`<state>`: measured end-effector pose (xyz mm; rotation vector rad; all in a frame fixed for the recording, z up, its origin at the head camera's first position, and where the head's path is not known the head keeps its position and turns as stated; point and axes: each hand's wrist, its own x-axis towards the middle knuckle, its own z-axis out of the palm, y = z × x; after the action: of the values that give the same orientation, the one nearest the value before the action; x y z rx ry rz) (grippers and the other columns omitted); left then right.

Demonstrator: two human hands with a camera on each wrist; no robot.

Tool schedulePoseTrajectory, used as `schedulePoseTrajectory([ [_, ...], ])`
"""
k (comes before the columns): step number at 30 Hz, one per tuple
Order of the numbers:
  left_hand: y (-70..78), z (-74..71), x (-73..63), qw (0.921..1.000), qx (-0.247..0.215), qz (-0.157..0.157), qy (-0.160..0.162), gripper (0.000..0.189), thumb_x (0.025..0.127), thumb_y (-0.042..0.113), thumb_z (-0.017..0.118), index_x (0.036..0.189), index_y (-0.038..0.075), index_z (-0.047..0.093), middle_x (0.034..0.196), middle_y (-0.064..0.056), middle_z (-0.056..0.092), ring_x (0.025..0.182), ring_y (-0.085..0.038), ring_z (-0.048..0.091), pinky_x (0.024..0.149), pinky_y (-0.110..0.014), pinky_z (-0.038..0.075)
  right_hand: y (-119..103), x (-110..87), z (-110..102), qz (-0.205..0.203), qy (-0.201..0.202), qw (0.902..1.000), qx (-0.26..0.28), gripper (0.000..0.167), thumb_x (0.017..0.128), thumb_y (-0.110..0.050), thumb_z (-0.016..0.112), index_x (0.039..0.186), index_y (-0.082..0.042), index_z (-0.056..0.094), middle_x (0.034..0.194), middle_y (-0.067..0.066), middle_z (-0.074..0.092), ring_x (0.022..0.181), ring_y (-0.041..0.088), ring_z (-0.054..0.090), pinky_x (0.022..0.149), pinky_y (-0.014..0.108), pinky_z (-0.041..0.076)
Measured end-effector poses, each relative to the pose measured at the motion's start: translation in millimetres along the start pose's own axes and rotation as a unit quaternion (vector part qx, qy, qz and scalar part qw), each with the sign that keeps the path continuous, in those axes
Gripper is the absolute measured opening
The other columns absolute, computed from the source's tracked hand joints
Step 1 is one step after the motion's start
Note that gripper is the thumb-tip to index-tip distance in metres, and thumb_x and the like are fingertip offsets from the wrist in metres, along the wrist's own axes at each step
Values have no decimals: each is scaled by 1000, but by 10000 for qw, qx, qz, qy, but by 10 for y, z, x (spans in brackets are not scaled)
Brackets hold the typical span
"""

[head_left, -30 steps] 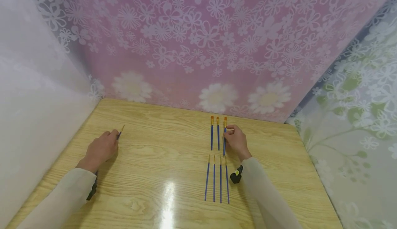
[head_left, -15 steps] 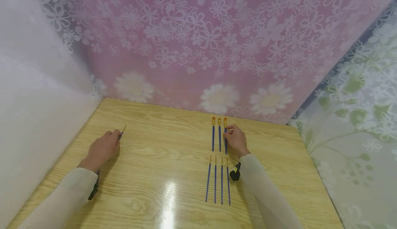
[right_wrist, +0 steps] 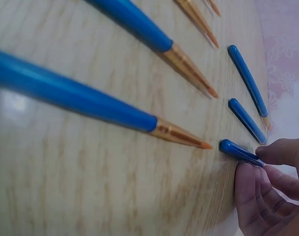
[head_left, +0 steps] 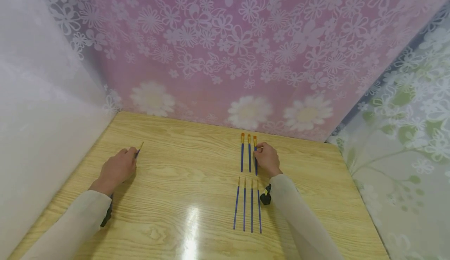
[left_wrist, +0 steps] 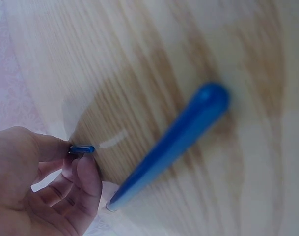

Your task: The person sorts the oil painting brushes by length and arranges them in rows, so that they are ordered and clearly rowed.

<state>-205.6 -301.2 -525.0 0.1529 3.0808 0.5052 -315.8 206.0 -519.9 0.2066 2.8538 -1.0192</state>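
In the head view, my left hand [head_left: 118,170] is at the left of the table, its thumb and fingers pinching a thin paintbrush [head_left: 141,146] with a gold ferrule. The left wrist view shows a short blue end [left_wrist: 83,149] at the fingertips. A larger blue handle [left_wrist: 169,147] slants away behind the fingers; I cannot tell whether it is gripped. My right hand [head_left: 268,159] pinches the blue handle of a flat paintbrush [head_left: 255,150], orange bristles pointing away. Two more flat brushes, one at the left [head_left: 242,154] and a narrower one [head_left: 249,156], lie parallel beside it.
Nearer me, several thin blue paintbrushes [head_left: 245,209] lie in a row, tips away. The wooden table [head_left: 175,166] meets a pink flowered wall [head_left: 211,56] at the back. A white wall [head_left: 52,95] bounds the left and a leaf-patterned wall [head_left: 404,182] the right.
The right hand's flat brush has drawn slightly toward me and its bristle end now lies a little lower than before. The left hand keeps its place; the view has shifted slightly.
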Motion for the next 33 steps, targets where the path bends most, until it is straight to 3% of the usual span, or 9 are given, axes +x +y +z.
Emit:
schedulePoseTrajectory([
  [9,-11,-11,-12,10000,28,-34,-24,34,110,7,55,140,-10,50,107,-31,65,61,-25,56,48,-35,45,58,10,45,-188,192,9996,-94,36,107,-23,67,138,-6,68,118,12,75,88,24,70,71,35,52],
  [20,40,-27,-42,9999,128,-23,54,38,110,10,61,142,-11,56,119,-33,65,65,-27,63,53,-42,55,80,13,36,-229,126,9996,-132,37,106,-22,65,139,-5,68,115,10,73,83,21,65,68,33,47],
  [24,107,-70,-59,9998,139,-93,-106,40,106,5,63,144,-7,59,120,-29,66,67,-27,62,53,-41,53,58,-17,28,-227,154,9996,-114,38,105,-21,65,140,-5,67,113,10,72,80,20,63,67,34,46],
  [28,177,-102,-50,9994,206,-38,-278,40,102,0,65,142,-3,62,113,-25,68,68,-25,60,53,-38,49,52,-39,30,-242,178,9994,-157,38,106,-21,65,141,-5,67,114,10,73,83,22,64,68,34,47],
  [33,238,-91,-11,9975,632,205,-249,6,106,4,63,112,2,60,86,-15,62,62,-24,51,51,-36,43,66,-44,47,-415,155,9988,-184,40,107,-20,64,142,-2,65,118,13,73,88,25,68,67,36,47],
])
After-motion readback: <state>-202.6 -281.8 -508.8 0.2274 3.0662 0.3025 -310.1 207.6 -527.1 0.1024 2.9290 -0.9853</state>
